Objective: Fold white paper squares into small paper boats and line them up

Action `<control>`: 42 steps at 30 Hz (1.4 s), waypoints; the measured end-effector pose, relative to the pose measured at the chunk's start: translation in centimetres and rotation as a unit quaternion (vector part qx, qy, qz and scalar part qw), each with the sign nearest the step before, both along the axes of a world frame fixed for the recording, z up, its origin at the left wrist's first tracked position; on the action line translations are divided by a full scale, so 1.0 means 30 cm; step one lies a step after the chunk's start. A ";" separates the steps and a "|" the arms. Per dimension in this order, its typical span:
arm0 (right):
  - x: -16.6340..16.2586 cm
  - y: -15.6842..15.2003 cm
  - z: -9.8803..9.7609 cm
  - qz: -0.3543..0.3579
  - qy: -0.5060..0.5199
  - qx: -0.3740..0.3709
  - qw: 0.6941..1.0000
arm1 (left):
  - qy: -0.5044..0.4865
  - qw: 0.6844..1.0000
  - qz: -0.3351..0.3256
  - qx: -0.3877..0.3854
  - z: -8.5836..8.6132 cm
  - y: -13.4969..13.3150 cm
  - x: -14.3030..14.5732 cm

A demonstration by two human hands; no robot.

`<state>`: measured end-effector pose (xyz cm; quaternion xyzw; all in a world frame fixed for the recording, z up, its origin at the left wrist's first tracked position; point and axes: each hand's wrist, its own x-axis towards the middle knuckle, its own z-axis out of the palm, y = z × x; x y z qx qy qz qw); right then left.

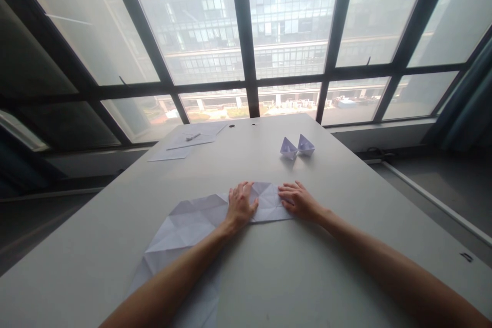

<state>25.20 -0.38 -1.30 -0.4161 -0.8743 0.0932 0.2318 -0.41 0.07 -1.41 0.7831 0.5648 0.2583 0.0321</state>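
Observation:
A folded sheet of white paper (265, 204) with crease lines lies flat on the white table (307, 271). My left hand (241, 204) rests on its left part, fingers stretched and pointing away from me. On the paper's right end lies my right hand (299, 201), its fingers extended to the left. Both palms face down, and neither hand grips anything visible. A larger creased white paper (188, 228) spreads out to the left, partly under my left forearm. Whether it joins the folded sheet is hidden by my left hand.
Two folded paper boats (288, 148) stand side by side beyond my right hand. Several flat white sheets (175, 152) lie at the far left, with a small white pen-like item (193, 137) on top. Large windows (290, 15) rise behind the table.

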 end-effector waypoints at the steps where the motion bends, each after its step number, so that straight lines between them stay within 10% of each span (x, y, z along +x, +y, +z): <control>1: -0.001 -0.001 0.000 -0.002 0.000 -0.001 1.000 | -0.026 0.999 -0.027 0.009 0.005 -0.003 -0.001; 10: -0.007 -0.006 0.000 -0.012 0.003 0.008 1.000 | -0.042 0.970 -0.238 -0.015 0.059 -0.048 0.028; 15: -0.007 0.002 -0.011 -0.015 0.003 0.007 1.000 | 0.079 0.964 -0.252 -0.023 0.069 -0.061 0.036; 42: -0.016 -0.016 -0.007 0.006 0.002 0.021 1.000 | 0.094 0.932 -0.348 -0.034 0.087 -0.062 0.029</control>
